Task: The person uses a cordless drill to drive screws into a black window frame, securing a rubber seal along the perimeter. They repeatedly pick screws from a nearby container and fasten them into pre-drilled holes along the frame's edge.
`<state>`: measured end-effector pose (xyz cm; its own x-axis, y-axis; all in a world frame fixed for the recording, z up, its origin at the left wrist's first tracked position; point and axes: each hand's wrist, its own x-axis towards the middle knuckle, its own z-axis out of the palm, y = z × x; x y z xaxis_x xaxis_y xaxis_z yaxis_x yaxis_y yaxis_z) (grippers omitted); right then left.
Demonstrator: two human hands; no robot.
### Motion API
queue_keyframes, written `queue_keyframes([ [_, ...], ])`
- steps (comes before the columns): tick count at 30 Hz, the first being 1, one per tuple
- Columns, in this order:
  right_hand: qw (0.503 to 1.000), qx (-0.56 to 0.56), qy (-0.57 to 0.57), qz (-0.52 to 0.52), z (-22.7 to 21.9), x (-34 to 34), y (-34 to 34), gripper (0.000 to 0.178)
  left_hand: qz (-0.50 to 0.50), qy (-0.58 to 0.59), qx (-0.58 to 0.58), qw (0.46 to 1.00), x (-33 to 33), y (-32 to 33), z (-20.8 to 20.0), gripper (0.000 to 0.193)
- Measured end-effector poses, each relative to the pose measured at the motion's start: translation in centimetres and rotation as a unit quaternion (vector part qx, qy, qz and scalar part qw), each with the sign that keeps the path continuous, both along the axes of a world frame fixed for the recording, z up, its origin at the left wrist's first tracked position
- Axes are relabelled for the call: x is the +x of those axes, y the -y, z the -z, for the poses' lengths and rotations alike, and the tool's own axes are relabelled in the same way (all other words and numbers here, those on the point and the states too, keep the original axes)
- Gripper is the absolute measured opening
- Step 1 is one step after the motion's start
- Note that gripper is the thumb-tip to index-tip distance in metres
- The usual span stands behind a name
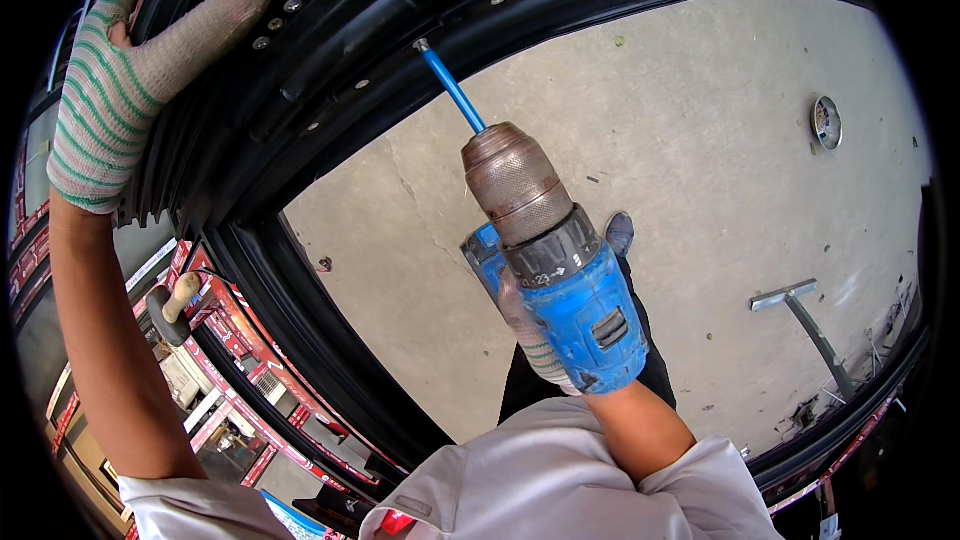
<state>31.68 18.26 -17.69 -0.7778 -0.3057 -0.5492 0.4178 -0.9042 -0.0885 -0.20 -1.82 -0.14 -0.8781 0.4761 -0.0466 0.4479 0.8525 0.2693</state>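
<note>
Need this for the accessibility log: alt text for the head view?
A gloved right hand holds a blue cordless drill, its blue bit set against a screw in a black metal frame. The gloved left hand grips the frame's upper left; concrete floor lies below.

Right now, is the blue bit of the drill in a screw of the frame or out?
In: the tip of the blue bit meets a screw on the black frame.
</note>
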Motion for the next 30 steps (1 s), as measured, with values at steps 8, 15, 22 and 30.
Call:
queue_keyframes([
  [8,0.900,0.412,-0.082,-0.117,1.0,2.7,4.6,0.026,-0.030,0.020,0.032,0.999,2.4,-3.3,0.0,0.083],
  [15,0.867,0.468,-0.112,-0.128,0.4,1.4,3.3,0.027,-0.031,0.039,0.057,0.997,2.9,-4.0,-0.3,0.084],
  [22,0.844,0.509,-0.117,-0.121,-0.4,0.7,2.7,0.030,-0.039,0.028,0.056,0.997,2.8,-3.6,-0.2,0.086],
  [30,0.816,0.554,-0.116,-0.116,-1.0,0.3,2.1,0.034,-0.029,0.036,0.055,0.997,2.2,-3.3,-0.2,0.086],
])
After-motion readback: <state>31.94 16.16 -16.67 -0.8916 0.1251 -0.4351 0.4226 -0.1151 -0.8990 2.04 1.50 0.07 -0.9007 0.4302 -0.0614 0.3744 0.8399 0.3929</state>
